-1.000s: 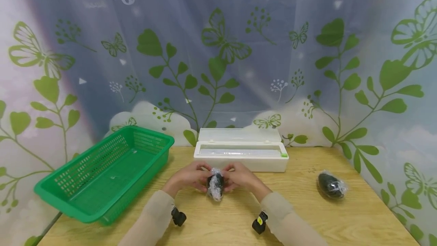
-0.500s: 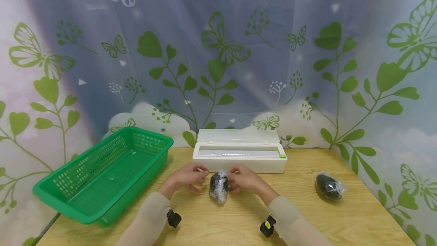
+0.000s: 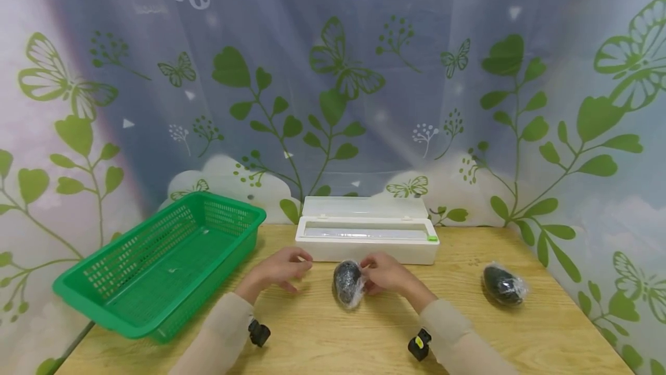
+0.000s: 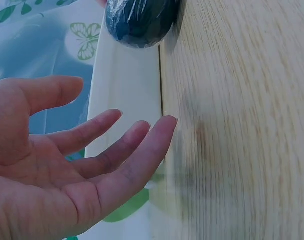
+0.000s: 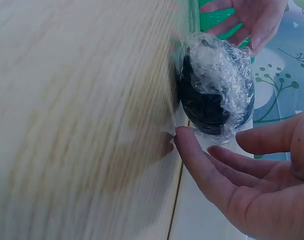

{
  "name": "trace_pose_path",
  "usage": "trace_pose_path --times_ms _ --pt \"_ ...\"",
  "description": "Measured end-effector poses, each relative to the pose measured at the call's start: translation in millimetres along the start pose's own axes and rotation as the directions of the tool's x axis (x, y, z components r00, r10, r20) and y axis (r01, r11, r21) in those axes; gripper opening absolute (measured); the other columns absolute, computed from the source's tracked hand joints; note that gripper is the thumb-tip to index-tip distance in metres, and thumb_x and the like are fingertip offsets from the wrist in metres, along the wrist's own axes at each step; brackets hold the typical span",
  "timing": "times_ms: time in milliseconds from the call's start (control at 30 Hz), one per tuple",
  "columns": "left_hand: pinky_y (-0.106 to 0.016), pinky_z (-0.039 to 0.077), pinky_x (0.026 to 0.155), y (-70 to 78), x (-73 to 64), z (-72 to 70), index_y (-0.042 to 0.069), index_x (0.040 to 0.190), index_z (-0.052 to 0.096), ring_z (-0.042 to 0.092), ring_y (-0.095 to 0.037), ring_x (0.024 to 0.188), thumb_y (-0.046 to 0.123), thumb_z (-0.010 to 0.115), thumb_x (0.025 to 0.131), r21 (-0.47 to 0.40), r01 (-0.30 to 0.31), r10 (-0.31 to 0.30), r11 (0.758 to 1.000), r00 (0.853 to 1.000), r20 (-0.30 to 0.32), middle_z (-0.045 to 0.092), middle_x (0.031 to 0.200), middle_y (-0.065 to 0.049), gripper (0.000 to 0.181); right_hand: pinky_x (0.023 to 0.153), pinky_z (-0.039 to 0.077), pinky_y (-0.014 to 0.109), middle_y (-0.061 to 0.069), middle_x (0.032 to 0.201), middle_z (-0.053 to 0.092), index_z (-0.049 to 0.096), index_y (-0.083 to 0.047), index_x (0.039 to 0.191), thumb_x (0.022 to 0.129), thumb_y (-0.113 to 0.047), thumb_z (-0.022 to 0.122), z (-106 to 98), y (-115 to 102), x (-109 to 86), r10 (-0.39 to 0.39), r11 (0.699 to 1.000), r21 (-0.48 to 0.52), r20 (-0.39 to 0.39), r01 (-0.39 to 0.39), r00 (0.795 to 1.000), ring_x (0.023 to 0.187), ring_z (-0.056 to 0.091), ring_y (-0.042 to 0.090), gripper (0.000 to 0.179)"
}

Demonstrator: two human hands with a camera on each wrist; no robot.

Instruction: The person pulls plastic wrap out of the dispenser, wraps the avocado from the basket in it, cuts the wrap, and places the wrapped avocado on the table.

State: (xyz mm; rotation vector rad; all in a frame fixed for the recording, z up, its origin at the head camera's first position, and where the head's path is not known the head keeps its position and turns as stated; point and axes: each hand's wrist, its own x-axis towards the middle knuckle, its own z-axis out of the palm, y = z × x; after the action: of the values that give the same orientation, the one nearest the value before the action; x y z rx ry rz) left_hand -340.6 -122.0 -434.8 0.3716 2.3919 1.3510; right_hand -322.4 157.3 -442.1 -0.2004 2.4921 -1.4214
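Observation:
On the table in front of me, a dark oval item in crinkled cling film (image 3: 347,283) rests near the white box. My right hand (image 3: 386,274) is at its right side, thumb and fingers loosely bent and apart. In the right wrist view its fingertips (image 5: 184,136) are close against the film; whether they touch it is hard to tell. My left hand (image 3: 283,268) stays to the left of the item, holding nothing, its fingers relaxed and spread in the left wrist view. A second dark oval item in cling film (image 3: 503,284) lies farther right.
At the back centre stands a white cling film dispenser box (image 3: 366,252), its clear lid (image 3: 364,207) raised and a green slider (image 3: 432,238) at its right end. A green plastic basket (image 3: 156,329) occupies the left side. A patterned curtain (image 3: 333,132) hangs behind the wooden table (image 3: 322,340).
Both hands were on the wrapped item; my left hand has let go and drawn left. The item has shifted and turned to the right, with my right hand moving the same way.

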Motion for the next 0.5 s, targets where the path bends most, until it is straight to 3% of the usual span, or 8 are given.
trace_pose_path --times_ms 233,500 --pt "-0.043 0.065 0.070 2.4 -1.8 -3.8 -0.001 0.134 0.060 0.067 -0.036 0.107 0.023 0.060 0.104 0.055 0.001 0.000 0.999 1.000 -0.025 0.065 0.121 -0.021 0.038 0.071 0.066 0.041 0.028 0.106 0.070 0.055 0.020 0.127 0.099 0.001 0.055 -3.9 1.8 -2.3 -0.030 0.999 -0.042 -0.013 0.030 0.999 0.079 0.074 0.028 0.034" --pt "-0.047 0.063 0.072 6.2 -2.2 -7.5 -0.002 0.134 0.058 0.064 -0.034 0.092 0.022 0.060 0.104 0.113 -0.046 0.051 0.993 0.998 -0.042 0.065 0.118 -0.021 0.038 0.075 0.064 0.038 0.024 0.112 0.071 0.062 0.011 0.126 0.091 -0.001 0.060 -14.9 1.5 -8.5 -0.048 0.970 -0.242 -0.060 0.032 0.997 0.092 0.071 0.028 0.037"
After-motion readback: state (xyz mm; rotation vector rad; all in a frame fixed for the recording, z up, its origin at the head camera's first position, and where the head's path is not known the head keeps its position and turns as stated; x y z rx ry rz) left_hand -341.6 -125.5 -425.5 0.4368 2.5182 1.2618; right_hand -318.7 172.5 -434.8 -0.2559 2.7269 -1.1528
